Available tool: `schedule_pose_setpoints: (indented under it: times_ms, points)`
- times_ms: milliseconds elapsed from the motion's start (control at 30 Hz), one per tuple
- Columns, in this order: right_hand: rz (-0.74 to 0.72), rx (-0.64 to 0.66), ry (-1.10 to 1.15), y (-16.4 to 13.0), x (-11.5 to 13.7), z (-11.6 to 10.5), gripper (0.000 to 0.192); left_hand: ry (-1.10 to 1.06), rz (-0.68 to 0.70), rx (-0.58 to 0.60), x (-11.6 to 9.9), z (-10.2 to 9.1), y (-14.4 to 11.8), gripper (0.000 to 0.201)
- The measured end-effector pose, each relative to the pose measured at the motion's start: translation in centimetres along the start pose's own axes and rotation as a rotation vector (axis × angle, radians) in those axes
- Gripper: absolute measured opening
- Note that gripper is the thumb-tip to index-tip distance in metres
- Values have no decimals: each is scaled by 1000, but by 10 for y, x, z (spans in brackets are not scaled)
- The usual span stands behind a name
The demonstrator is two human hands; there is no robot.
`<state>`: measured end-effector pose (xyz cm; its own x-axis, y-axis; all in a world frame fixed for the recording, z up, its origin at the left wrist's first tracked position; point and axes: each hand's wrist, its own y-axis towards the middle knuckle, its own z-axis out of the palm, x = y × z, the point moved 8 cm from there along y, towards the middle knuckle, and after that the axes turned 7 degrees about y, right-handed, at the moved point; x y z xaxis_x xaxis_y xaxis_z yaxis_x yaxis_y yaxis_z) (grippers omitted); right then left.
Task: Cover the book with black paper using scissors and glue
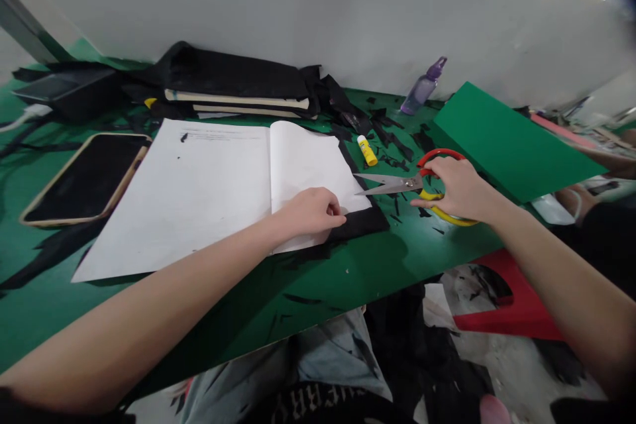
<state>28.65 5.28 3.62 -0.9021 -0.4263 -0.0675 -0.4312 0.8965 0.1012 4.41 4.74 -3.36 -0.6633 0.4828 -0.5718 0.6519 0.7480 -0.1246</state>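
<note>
On green counter point(348, 278) | left hand point(311, 212) fingers curled, pressing white paper point(209, 192) over black sheet point(365, 220) | right hand point(460, 189) at 3 o'clock, fingers closed around scissors point(397, 183), blades slightly parted | glue stick point(367, 150) at 12

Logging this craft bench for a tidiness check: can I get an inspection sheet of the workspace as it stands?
Surface: green table, littered with black scraps.
Job's things: white paper over a black sheet; scissors, blades slightly open.
Clutter: glue stick, purple bottle, green card, black-faced board, black bag.
Grips: left hand presses the paper's edge; right hand grips the scissor handles.
Cables: nothing seen.
Surroundings: white wall, red stool.
</note>
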Motion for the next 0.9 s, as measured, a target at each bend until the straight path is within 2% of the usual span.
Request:
schedule_pose_setpoints:
  times_ms: [133, 267, 333, 467, 567, 900]
  points:
    - [-64, 89, -97, 0, 6, 8, 56, 27, -36, -23, 0, 3, -1, 33]
    - [-208, 70, -101, 5, 14, 3, 67, 38, -71, -29, 2, 4, 0, 28]
    - [-247, 79, -94, 10, 15, 0, 65, 25, -63, -25, 3, 5, 0, 23]
    - [-288, 208, -31, 24, 14, 6, 48, -8, -28, -28, 3, 4, 0, 17]
    - [-299, 272, 24, 35, 16, 10, 43, -20, -11, -50, 3, 1, 0, 17]
    - [-337, 407, 111, 61, 29, 19, 57, -16, -2, -119, 1, -6, -3, 18]
